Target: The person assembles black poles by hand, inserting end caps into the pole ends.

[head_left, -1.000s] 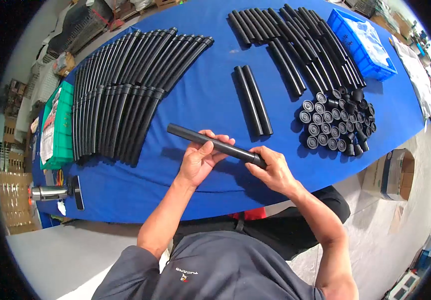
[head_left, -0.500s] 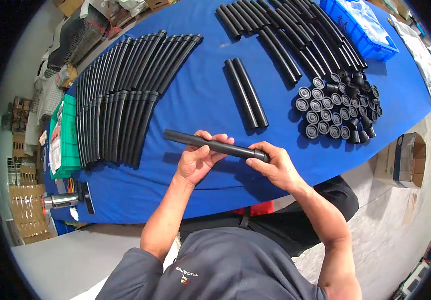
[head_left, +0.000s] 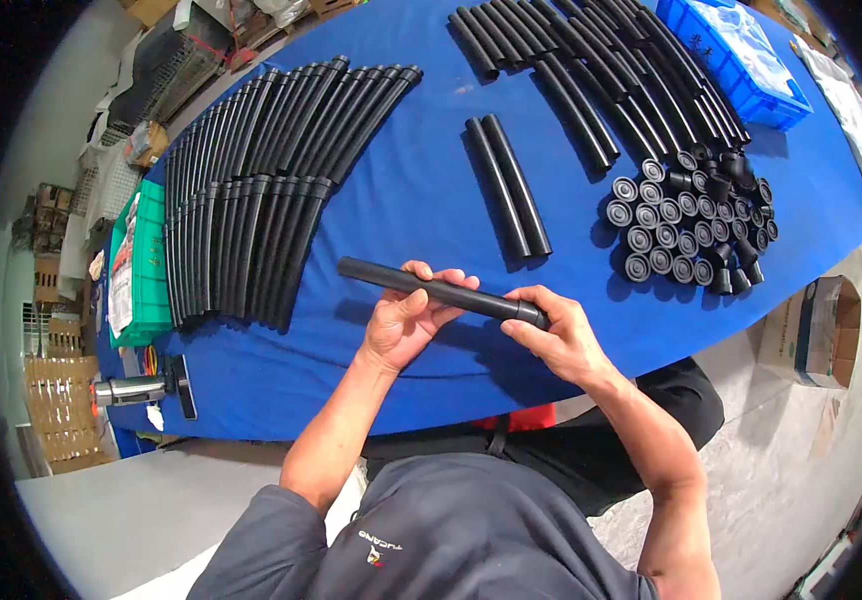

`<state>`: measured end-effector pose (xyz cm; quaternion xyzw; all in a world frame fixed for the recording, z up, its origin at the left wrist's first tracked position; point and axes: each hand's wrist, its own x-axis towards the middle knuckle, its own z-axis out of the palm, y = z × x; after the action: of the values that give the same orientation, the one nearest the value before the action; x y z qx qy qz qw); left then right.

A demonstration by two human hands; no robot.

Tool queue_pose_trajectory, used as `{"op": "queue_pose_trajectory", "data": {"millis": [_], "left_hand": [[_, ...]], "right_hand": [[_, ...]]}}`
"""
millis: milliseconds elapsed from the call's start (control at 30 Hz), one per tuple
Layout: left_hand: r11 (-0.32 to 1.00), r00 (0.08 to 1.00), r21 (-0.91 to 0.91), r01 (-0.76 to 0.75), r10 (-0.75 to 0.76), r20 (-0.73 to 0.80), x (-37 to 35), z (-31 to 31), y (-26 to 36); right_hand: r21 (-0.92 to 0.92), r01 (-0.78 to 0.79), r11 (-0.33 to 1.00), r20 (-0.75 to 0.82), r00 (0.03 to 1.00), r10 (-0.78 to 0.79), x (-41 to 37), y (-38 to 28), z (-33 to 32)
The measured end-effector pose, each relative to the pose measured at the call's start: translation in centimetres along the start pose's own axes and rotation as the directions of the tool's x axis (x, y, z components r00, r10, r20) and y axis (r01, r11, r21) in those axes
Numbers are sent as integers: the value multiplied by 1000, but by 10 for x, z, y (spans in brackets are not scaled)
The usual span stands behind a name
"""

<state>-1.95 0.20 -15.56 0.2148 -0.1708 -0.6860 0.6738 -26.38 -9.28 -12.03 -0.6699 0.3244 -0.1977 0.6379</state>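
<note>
Holding a black tube (head_left: 476, 301) above the worktop (head_left: 401, 185), the left hand (head_left: 397, 322) has its fingers curled round the middle; the right hand (head_left: 558, 335) clasps the four-o'clock end. Two tubes (head_left: 518, 188) lie toward one o'clock.

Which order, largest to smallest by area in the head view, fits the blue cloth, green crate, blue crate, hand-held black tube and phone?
1. Blue cloth
2. Green crate and blue crate: too alike to rank
3. Hand-held black tube, partly covered by fingers
4. Phone
</note>
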Motion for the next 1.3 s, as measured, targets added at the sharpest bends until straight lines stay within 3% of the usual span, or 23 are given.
{"op": "queue_pose_trajectory", "data": {"millis": [133, 333, 433, 533, 633, 700, 833, 900, 967, 1000, 1067, 1167, 1300], "left_hand": [[1000, 1000, -13, 5, -5, 10, -1, -2, 0], [1000, 999, -1, 10, -10, -45, 1, 1, -1], [1000, 1000, -22, 7, -7, -11, 1, 0, 0], [998, 1000, -55, 2, -1, 15, 1, -4, -1], [999, 1000, -46, 10, -9, 7, 0, -1, 2], [999, 1000, -40, 17, -17, -13, 0, -2, 0], [999, 1000, -38, 0, 1, 1, -2, -3, 0], [999, 1000, -41, 1, 0, 17, -2, -6, 1], [1000, 1000, -22, -5, 4, -15, -2, -7, -2], [1000, 999, -10, -3, 2, -45, -2, -5, -1], [999, 995, -24, 22, -25, -97, 1, 4, 0], [995, 1000, -91, 29, -29, 3, 1, -11, 2], [995, 999, -91, 40, -38, 26, 0, -12, 2]], "right_hand": [[57, -45, 997, 16, 999, 45, 0, -1, 1], [60, 42, 997, -55, 998, -39, 2, 6, 8], [-212, 228, 950, -98, 963, -252, 6, 4, 4], [65, 106, 992, -16, 994, -105, 10, 3, 2], [257, -163, 953, 108, 984, 139, 9, 0, 0], [126, -92, 988, 60, 995, 85, 7, -2, 4], [102, 54, 993, -2, 999, -54, 7, 3, 7], [130, 47, 990, 39, 998, -53, 8, 1, 4], [115, -54, 992, 91, 995, 43, 7, -8, 0], [4, 129, 992, -5, 992, -129, 8, -3, 2], [-264, 435, 861, -130, 868, -479, 9, 12, 11], [-428, 461, 777, -31, 852, -522, 5, 10, 13], [-120, 201, 972, 34, 979, -199, 3, -6, 0]]}}
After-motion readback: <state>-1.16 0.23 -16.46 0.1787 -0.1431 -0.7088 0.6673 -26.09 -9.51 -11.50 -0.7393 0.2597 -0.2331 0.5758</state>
